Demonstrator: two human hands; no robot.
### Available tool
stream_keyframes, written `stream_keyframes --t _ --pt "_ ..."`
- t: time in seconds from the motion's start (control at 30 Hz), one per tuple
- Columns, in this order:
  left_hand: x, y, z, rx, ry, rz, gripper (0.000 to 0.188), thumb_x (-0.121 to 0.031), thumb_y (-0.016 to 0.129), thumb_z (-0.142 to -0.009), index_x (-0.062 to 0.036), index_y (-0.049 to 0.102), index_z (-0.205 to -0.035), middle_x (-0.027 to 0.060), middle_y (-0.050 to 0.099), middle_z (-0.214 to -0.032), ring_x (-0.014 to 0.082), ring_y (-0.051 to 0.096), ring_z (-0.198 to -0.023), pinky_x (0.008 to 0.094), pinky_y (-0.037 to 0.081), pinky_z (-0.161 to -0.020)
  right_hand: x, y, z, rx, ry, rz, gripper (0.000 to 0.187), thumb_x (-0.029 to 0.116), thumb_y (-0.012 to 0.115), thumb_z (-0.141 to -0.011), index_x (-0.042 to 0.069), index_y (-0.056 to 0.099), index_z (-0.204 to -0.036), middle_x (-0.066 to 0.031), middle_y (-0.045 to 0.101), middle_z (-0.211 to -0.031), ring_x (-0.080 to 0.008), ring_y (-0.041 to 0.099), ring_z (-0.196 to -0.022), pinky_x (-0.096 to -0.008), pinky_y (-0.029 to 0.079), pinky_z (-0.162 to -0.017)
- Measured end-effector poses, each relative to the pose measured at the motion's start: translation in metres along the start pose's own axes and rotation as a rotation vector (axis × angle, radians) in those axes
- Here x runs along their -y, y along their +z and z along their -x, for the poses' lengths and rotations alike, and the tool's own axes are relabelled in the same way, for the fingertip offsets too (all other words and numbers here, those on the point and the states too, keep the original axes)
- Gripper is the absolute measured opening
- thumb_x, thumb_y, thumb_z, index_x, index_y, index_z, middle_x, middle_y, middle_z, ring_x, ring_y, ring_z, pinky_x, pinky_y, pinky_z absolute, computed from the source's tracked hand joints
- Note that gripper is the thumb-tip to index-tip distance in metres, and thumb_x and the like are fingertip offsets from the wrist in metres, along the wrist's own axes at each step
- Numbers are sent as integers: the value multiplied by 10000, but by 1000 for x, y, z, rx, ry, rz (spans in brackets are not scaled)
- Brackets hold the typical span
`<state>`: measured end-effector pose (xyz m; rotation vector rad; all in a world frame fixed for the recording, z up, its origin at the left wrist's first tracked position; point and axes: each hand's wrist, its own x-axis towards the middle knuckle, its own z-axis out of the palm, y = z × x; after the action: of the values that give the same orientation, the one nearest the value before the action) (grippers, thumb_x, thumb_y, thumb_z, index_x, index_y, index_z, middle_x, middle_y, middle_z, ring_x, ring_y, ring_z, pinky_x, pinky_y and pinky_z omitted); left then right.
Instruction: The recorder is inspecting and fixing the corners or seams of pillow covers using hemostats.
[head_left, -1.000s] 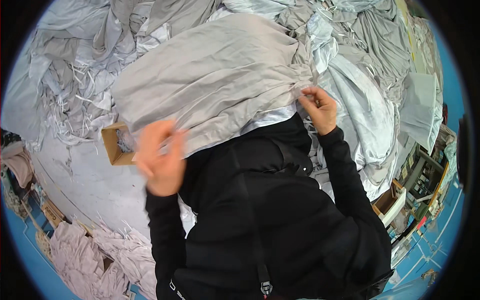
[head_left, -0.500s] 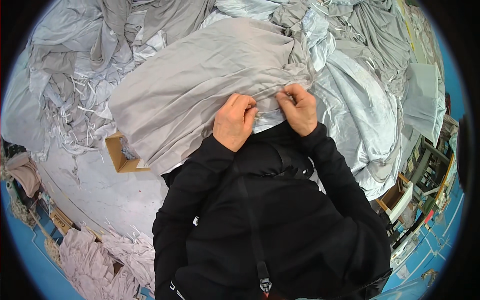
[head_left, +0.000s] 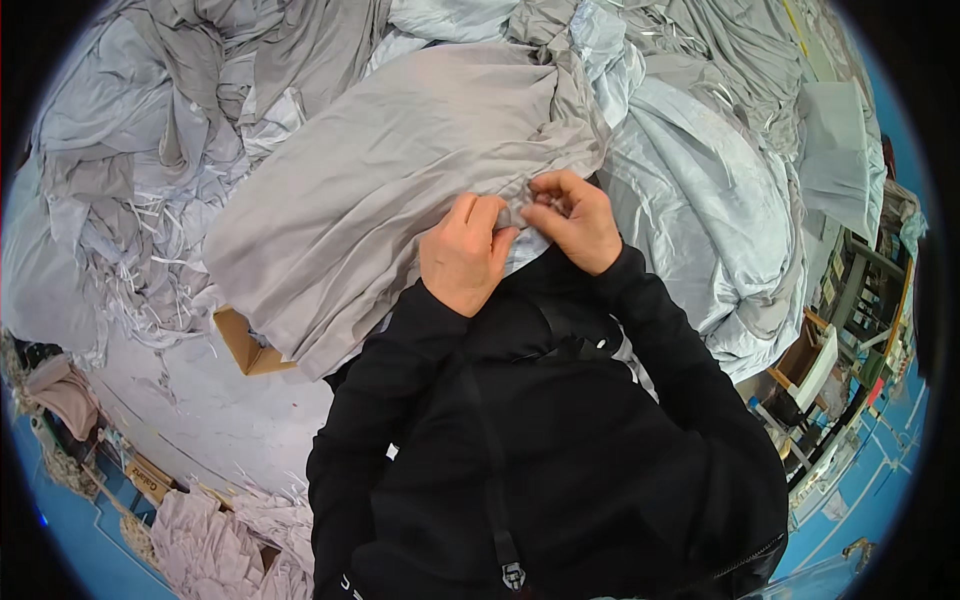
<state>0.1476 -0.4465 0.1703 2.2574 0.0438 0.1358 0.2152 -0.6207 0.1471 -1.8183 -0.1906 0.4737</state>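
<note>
A large piece of grey-beige fabric (head_left: 380, 150) is spread in wrinkled folds in front of me, its near part reaching my lap. My left hand (head_left: 464, 252) is closed at its near edge, fingers and thumb pinching the cloth. Close beside it, my right hand (head_left: 582, 222) has thumb and forefinger drawn together on the same edge, where the cloth bunches up. What lies exactly between the fingertips is partly hidden. Pale silvery-blue shiny fabric (head_left: 700, 200) lies in a heap to the right of my right hand.
Heaps of grey cloth (head_left: 330, 40) cover the far side, and white strips (head_left: 165, 240) trail at the left. An open cardboard box (head_left: 250, 345) pokes out beneath the fabric, by a pale tabletop (head_left: 210, 410). Pinkish cloth (head_left: 205, 540) lies lower left; a white drawer (head_left: 815, 370) stands at right.
My right hand has moved left, closer to my left hand, and the cloth between them is more gathered. The view has shifted slightly.
</note>
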Motion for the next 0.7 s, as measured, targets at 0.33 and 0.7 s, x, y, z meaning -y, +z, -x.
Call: stream_keyframes --t 0.33,0.7 --pt "1 -1 -2 61 -30 -18 295 -82 768 -756 -79 613 -1007 68 596 -906 288 642 -720 387 501 -582 0 -20 -4 -74 -102 169 93 54 689 -881 -5 620 -863 10 588 -710 -51 497 -659 -224 419 -605" --pt "-22 7 -31 64 96 58 184 -91 734 -797 -65 661 -964 86 615 -881 304 641 -711 395 502 -584 35 -25 5 -53 -225 122 101 45 661 -894 1 582 -849 4 553 -690 -66 454 -624 -233 382 -572"
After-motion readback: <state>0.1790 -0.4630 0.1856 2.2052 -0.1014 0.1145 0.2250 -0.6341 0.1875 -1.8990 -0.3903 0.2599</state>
